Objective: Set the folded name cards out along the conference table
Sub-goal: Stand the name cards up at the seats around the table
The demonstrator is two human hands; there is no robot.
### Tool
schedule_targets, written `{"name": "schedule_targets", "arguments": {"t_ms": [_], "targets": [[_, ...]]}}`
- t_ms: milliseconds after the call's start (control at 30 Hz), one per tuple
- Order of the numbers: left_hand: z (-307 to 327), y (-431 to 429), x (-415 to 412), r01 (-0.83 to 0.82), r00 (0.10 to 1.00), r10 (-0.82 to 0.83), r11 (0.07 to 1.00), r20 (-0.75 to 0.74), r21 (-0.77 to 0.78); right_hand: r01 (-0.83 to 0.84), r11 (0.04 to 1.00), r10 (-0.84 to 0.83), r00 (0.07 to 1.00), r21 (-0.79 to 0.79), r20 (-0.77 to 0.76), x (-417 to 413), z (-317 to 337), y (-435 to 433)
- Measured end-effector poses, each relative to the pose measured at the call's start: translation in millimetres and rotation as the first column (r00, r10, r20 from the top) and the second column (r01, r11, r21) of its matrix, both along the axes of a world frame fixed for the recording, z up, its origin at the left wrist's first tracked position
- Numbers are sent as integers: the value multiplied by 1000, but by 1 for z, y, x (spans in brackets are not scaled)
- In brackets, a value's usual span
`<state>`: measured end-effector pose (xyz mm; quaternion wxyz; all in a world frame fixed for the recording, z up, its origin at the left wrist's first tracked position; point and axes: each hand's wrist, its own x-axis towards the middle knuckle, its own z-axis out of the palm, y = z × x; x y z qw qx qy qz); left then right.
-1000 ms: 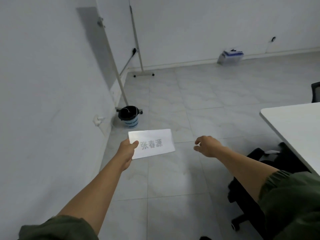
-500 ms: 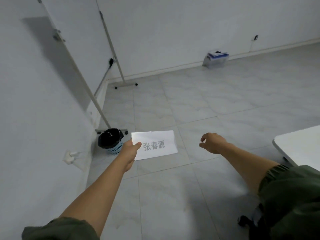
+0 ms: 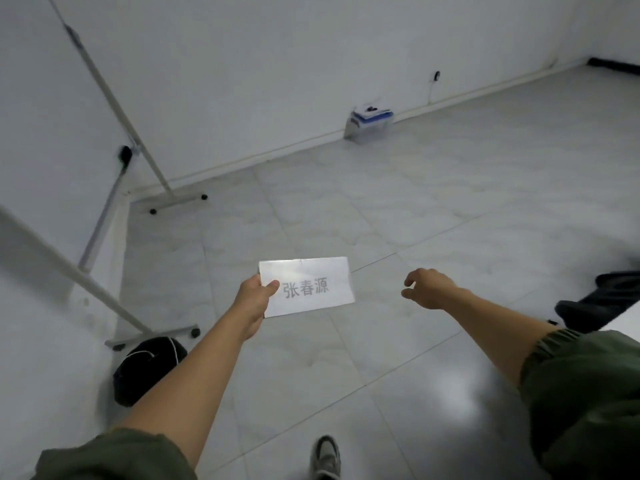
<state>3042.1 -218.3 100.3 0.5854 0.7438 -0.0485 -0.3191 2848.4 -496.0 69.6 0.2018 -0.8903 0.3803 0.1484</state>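
Since the earlier frame the white table has left the view on the right and the bin has dropped toward the lower left; the person has turned along the floor. The name card (image 3: 307, 286) is carried in the air over the tiled floor (image 3: 433, 216), not on any table. The left hand (image 3: 254, 299) pinches its left short edge, thumb on the printed face, fingers behind. The right hand (image 3: 427, 288) is free, fingers loosely curled and apart, holding nothing, well clear of the card.

Assessment: the card appears to be thin folded paper, light, flexible, easily creased or caught by air. A 1-edge pinch is adequate for carrying. For placement, a hold at both short edges near the fold seems safer, so it opens and stands. A black bin (image 3: 145, 368) sits beside a whiteboard stand (image 3: 152, 336) at lower left.
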Motion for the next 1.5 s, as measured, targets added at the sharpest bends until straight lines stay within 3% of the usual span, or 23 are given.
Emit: {"name": "schedule_targets", "arguments": {"t_ms": [333, 633, 1033, 1267, 1500], "targets": [[4, -236, 148, 297, 955, -296, 955, -30, 23, 253, 967, -254, 967, 23, 36, 80, 14, -158], [-8, -484, 193, 487, 873, -486, 873, -44, 28, 455, 890, -456, 890, 45, 13, 92, -10, -358], [0, -777, 240, 662, 750, -662, 750, -15, 4, 583, 813, -583, 813, 15, 11, 118, 0, -596], [-4, -963, 267, 780, 625, -780, 626, -27, -7, 722, 692, -721, 692, -6, -44, 131, -9, -730], [16, -1156, 262, 865, 501, -865, 501, 13, 8, 835, 551, -835, 550, 14, 26, 127, 14, -851]]}}
